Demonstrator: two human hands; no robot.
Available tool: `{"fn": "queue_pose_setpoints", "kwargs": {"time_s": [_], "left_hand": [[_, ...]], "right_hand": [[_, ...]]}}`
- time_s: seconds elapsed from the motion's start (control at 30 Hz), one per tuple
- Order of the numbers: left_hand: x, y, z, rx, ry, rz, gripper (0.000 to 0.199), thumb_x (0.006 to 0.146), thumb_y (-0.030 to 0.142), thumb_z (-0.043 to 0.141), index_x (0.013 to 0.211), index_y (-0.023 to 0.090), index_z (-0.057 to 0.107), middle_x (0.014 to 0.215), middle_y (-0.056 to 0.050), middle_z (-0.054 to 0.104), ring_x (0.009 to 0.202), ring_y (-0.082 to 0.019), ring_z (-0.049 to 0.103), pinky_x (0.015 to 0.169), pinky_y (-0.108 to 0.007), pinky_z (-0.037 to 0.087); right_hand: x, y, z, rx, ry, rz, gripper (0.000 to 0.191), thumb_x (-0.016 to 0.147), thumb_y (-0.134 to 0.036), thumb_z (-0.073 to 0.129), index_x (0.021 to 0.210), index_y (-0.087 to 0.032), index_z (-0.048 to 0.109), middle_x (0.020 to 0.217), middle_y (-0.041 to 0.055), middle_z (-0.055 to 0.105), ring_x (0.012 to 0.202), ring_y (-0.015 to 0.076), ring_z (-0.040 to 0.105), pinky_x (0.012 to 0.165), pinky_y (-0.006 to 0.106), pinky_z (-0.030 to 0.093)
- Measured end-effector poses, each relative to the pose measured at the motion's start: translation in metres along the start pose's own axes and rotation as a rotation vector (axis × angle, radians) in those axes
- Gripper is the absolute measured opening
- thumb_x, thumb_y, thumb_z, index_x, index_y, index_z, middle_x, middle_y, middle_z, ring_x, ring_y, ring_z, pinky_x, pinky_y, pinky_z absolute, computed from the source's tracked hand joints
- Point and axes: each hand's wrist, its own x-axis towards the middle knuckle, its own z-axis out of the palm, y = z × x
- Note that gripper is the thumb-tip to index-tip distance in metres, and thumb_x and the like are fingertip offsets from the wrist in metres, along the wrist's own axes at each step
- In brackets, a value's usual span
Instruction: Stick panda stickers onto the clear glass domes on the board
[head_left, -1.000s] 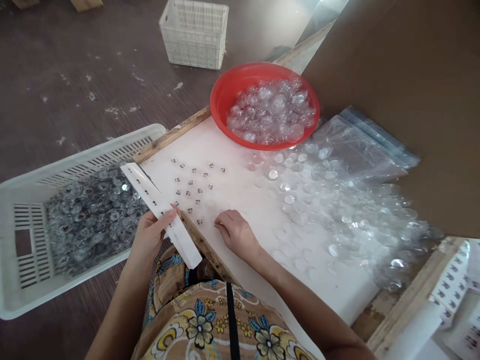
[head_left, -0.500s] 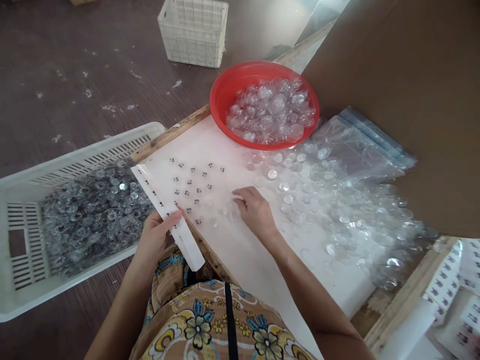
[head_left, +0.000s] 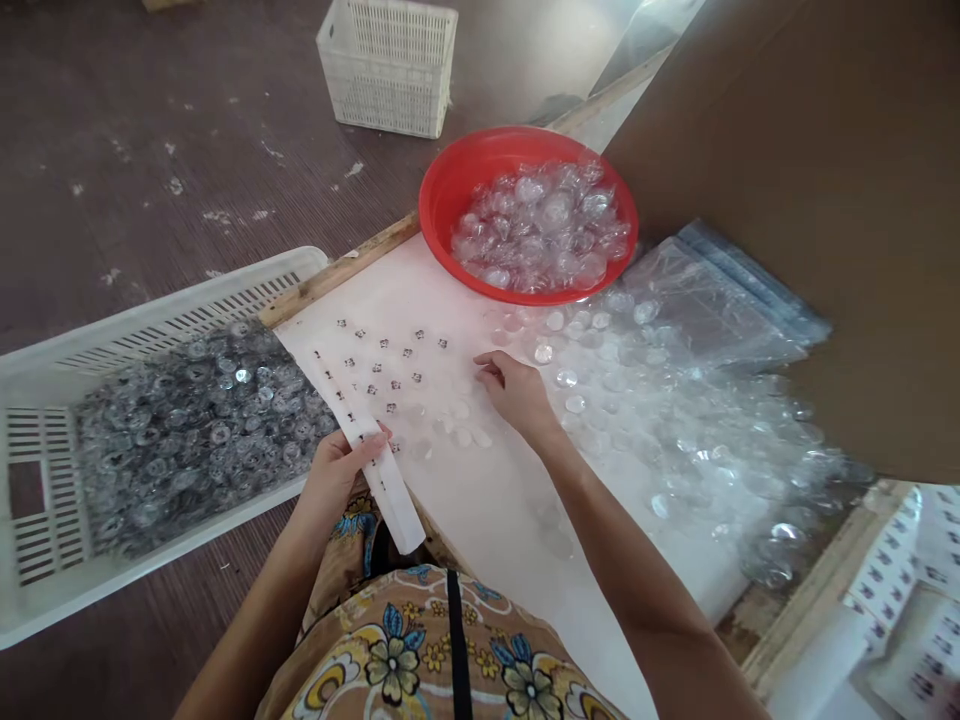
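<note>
My left hand (head_left: 349, 468) is closed around a folded white sticker sheet (head_left: 401, 515) with small dark prints along it, at the table's near left edge. Its thumb lies on top of the sheet. Over the white table, my right hand (head_left: 517, 395) has thumb and fingers bent together; anything between the tips is too small to make out. Left of it, several small dark printed stickers (head_left: 385, 343) lie in loose rows, apparently on clear discs. A few plain clear discs (head_left: 463, 437) lie just below the right fingertips.
A red basin (head_left: 431, 205) of clear wrapped discs stands at the back. Many loose clear discs (head_left: 575, 403) and plastic bags (head_left: 697, 300) cover the right side. A white crate (head_left: 45, 600) of printed discs sits left; a white basket (head_left: 386, 80) stands behind. Printed sheets (head_left: 889, 565) lie far right.
My left hand and the sticker sheet have shifted right and slightly down, the sheet's far end now lying closer to the stickers. My right hand has moved slightly up and right.
</note>
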Motion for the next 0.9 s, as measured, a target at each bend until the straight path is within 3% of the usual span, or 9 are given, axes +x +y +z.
{"fn": "queue_pose_setpoints", "kwargs": {"time_s": [0.17,0.3,0.43,0.77,0.9], "left_hand": [[0.003,-0.004,0.000,-0.016,0.008,0.026,0.033,0.057,0.039,0.088,0.077,0.016,0.076,0.066,-0.002,0.067,0.055,-0.012,0.054,0.052,-0.022,0.045],[0.006,-0.009,-0.002,-0.020,0.002,0.023,0.032,0.058,0.038,0.088,0.078,0.016,0.076,0.069,-0.003,0.069,0.058,-0.013,0.057,0.055,-0.023,0.046],[0.007,-0.010,-0.003,-0.034,0.012,0.019,0.033,0.058,0.037,0.088,0.081,0.016,0.076,0.071,-0.003,0.069,0.061,-0.015,0.060,0.056,-0.025,0.047],[0.008,-0.009,-0.002,-0.009,0.017,0.054,0.034,0.058,0.039,0.088,0.080,0.015,0.077,0.068,-0.003,0.068,0.058,-0.013,0.057,0.053,-0.023,0.046],[0.009,-0.009,-0.003,0.001,0.004,0.045,0.033,0.060,0.038,0.087,0.082,0.016,0.077,0.072,-0.004,0.069,0.062,-0.015,0.059,0.056,-0.024,0.047]], "right_hand": [[0.001,0.005,-0.008,-0.004,0.116,-0.031,0.023,0.086,-0.017,0.052,0.103,-0.018,0.068,0.108,0.0090,0.066,0.083,0.0191,0.066,0.082,0.035,0.052],[-0.014,0.016,-0.018,-0.177,0.235,-0.051,0.027,0.087,-0.018,0.049,0.107,-0.019,0.067,0.109,0.0107,0.065,0.083,0.0218,0.065,0.076,0.036,0.052],[-0.025,0.021,-0.016,-0.318,0.193,0.002,0.030,0.085,-0.014,0.050,0.108,-0.020,0.066,0.111,0.0105,0.065,0.082,0.0229,0.065,0.067,0.034,0.050],[-0.022,0.022,-0.008,-0.241,0.182,-0.046,0.024,0.086,-0.015,0.048,0.101,-0.018,0.067,0.096,0.0086,0.067,0.081,0.0212,0.065,0.067,0.031,0.048],[-0.023,0.018,-0.012,-0.047,0.225,-0.052,0.022,0.085,-0.020,0.049,0.099,-0.018,0.066,0.094,0.0079,0.066,0.076,0.0183,0.063,0.071,0.032,0.049]]}}
